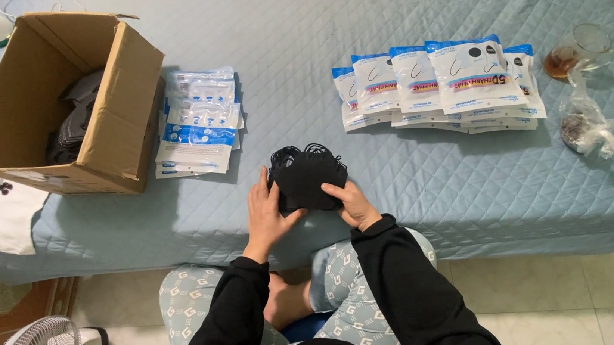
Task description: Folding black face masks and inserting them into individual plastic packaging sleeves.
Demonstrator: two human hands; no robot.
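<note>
1. Hands first: our left hand (266, 212) and right hand (351, 204) clasp one stack of black masks (306, 177) from both sides, fingers curled on it, near the front edge of the blue quilt (294, 39).
2. We see bare quilt behind the stack.
3. One cardboard box (60, 99) sits left, flat pouches (199, 121) beside it.
4. Five filled packets (441, 81) overlap right, near one glass cup (573, 55).
</note>
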